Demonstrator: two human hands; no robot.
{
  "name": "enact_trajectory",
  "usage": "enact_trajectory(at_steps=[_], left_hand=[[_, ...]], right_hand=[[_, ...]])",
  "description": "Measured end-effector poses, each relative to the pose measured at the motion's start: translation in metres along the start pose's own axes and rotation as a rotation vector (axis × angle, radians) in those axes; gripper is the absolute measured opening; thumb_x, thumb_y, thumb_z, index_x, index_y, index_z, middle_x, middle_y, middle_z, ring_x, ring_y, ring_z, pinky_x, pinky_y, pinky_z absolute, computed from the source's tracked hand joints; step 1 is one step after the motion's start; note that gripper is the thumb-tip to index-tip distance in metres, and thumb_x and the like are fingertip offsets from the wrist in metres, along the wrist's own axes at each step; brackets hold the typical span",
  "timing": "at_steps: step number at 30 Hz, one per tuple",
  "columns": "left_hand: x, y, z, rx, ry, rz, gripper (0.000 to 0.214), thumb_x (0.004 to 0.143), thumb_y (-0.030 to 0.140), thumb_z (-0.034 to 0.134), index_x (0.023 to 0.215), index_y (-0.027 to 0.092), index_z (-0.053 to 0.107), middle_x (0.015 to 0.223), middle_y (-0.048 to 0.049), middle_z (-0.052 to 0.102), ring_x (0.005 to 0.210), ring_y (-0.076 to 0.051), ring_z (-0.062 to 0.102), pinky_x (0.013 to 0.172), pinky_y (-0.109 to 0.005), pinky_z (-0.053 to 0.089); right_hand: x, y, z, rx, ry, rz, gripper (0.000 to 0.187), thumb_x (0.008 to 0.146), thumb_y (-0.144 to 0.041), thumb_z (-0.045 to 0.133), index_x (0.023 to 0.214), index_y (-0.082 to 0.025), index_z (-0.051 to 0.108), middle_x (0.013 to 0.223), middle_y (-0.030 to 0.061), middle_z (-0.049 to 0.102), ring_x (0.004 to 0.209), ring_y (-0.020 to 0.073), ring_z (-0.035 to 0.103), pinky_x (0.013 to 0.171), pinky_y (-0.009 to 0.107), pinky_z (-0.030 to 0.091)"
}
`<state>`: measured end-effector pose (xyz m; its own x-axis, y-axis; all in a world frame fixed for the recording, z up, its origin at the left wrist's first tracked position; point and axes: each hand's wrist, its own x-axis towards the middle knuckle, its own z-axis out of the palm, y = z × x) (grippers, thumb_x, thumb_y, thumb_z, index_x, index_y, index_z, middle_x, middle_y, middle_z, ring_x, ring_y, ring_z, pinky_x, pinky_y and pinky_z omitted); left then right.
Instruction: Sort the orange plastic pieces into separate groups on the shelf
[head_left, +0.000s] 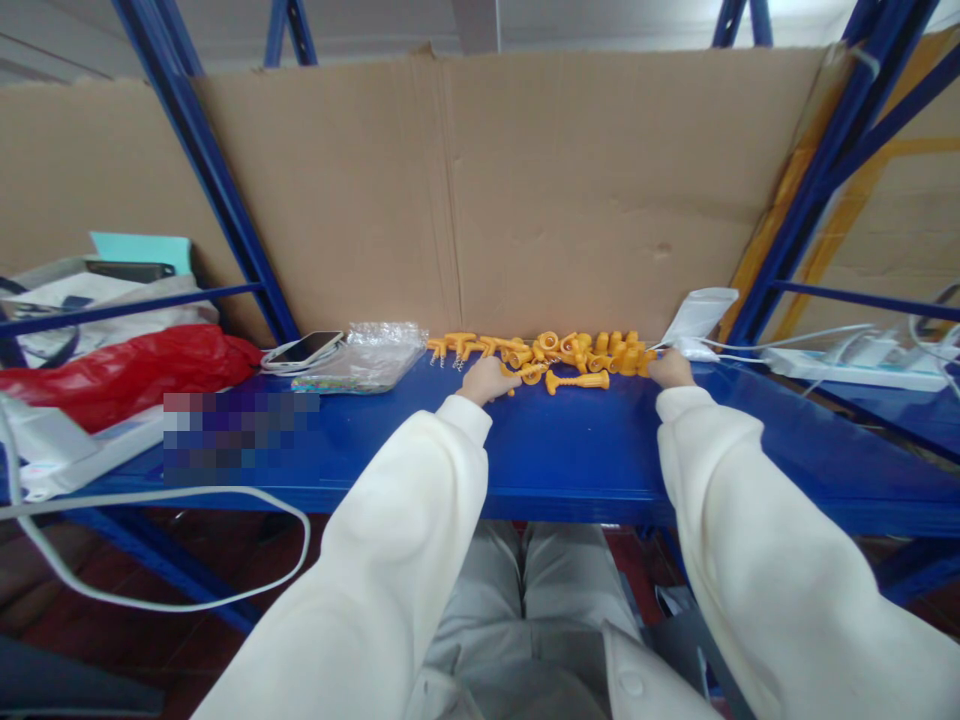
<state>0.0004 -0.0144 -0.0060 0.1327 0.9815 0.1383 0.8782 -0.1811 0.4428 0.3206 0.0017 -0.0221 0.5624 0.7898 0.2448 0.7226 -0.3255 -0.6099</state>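
My left hand [488,381] is closed on an orange corkscrew [513,371], its metal spiral pointing right. At the right end of the row, my right hand [671,369] has its fingers closed at an orange hollow piece [643,362], partly hidden by the hand. Between my hands lies an orange T-shaped piece with a ribbed stem [579,381], on its side. Behind it, several orange hollow pieces [550,342] are heaped together. Orange corkscrew handles [460,343] with metal spirals lie to the left of the heap.
The blue shelf [570,440] has cardboard [600,190] behind it. Clear plastic bags [379,360] and a phone [315,347] with a white cable lie left. A red bag [150,370] is farther left. White packaging [697,320] and a power strip [855,368] are right.
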Motion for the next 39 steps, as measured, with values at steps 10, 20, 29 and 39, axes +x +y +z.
enact_trajectory(at_steps=[10, 20, 29, 39], left_hand=[[0.003, -0.003, 0.002, -0.043, 0.025, 0.029, 0.024, 0.082, 0.04, 0.07, 0.087, 0.016, 0.072, 0.074, -0.005, 0.076, 0.054, -0.015, 0.067, 0.054, -0.023, 0.051], [0.006, -0.007, 0.006, -0.051, 0.055, 0.101, 0.031, 0.085, 0.035, 0.069, 0.109, 0.017, 0.073, 0.083, -0.0048, 0.077, 0.06, -0.016, 0.068, 0.059, -0.023, 0.05], [0.012, -0.008, 0.011, -0.01, 0.17, 0.206, 0.043, 0.081, 0.035, 0.074, 0.119, 0.015, 0.069, 0.108, -0.0096, 0.077, 0.102, -0.024, 0.072, 0.083, -0.027, 0.052], [0.01, -0.007, 0.01, -0.035, 0.183, 0.263, 0.055, 0.079, 0.028, 0.073, 0.132, 0.017, 0.063, 0.088, -0.0041, 0.074, 0.09, -0.023, 0.072, 0.078, -0.027, 0.052]], right_hand=[[-0.015, -0.007, -0.008, 0.078, 0.047, 0.053, 0.038, 0.087, -0.007, 0.056, 0.125, -0.005, 0.057, 0.13, 0.0306, 0.061, 0.129, 0.0359, 0.059, 0.103, 0.041, 0.048], [-0.027, -0.044, -0.017, 0.139, 0.251, -0.37, 0.025, 0.089, -0.013, 0.047, 0.107, -0.013, 0.065, 0.114, 0.0179, 0.068, 0.109, 0.0248, 0.063, 0.097, 0.033, 0.046], [-0.063, -0.076, 0.018, 0.371, -0.419, -0.68, 0.036, 0.088, -0.044, 0.062, 0.063, -0.019, 0.063, 0.067, 0.0035, 0.067, 0.069, 0.0184, 0.062, 0.07, 0.03, 0.048], [-0.073, -0.077, 0.026, 0.471, -0.707, -0.672, 0.031, 0.077, -0.045, 0.076, 0.064, -0.018, 0.065, 0.058, 0.0007, 0.065, 0.051, 0.0098, 0.052, 0.052, 0.023, 0.045]])
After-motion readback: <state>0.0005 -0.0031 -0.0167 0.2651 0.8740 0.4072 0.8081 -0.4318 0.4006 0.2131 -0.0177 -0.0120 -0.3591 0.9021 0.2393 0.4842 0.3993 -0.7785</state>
